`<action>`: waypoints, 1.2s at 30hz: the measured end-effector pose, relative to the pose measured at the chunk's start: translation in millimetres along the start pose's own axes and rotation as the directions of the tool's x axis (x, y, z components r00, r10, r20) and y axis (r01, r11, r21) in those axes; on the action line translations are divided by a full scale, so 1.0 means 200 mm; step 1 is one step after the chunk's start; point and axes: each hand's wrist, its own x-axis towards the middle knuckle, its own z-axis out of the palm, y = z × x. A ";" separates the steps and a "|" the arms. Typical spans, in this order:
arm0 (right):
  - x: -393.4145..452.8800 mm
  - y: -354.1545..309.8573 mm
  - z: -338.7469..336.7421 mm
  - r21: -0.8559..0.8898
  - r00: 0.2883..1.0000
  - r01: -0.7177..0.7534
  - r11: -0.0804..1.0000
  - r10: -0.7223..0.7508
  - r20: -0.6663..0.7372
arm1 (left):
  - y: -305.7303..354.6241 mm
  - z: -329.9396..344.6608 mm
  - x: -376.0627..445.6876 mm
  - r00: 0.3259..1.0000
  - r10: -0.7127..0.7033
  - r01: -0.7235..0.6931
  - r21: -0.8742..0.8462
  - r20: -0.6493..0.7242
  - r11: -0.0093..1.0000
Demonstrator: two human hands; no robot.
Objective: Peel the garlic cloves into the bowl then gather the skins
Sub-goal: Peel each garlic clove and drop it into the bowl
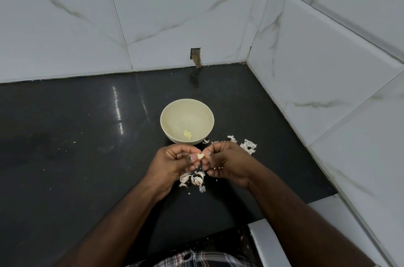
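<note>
1. A checked cloth shows at the very bottom, nearest of all.
2. A small pile of unpeeled cloves lies on the black counter under the hands.
3. The left hand pinches a garlic clove with curled fingers.
4. The right hand curls its fingers at the clove's tip.
5. Loose skins lie just right of the bowl.
6. The bowl holds peeled cloves.
7. A tiled wall stands behind.

Even bright light, glare streaks on countertop, wide-angle edge bending
</note>
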 end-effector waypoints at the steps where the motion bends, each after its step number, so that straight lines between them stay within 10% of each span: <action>1: 0.00 0.00 0.00 0.025 1.000 -0.014 1.000 0.014 0.007 | 0.00 0.00 0.00 1.000 0.006 -0.006 0.008 -0.001 1.000; 12: 0.00 0.05 0.05 -0.210 0.928 0.272 0.939 -0.313 -0.199 | 0.00 0.01 0.01 0.996 -0.065 0.057 -0.112 -0.069 0.992; 26: 0.00 0.07 0.02 -0.376 0.859 0.301 0.877 -0.420 -0.292 | -0.03 0.00 0.00 0.997 -0.033 0.025 -0.106 -0.069 0.994; 36: 0.00 0.06 -0.13 -0.799 0.759 0.186 0.572 -0.600 -0.253 | -0.04 0.00 0.00 0.997 -0.055 0.046 -0.150 -0.054 0.988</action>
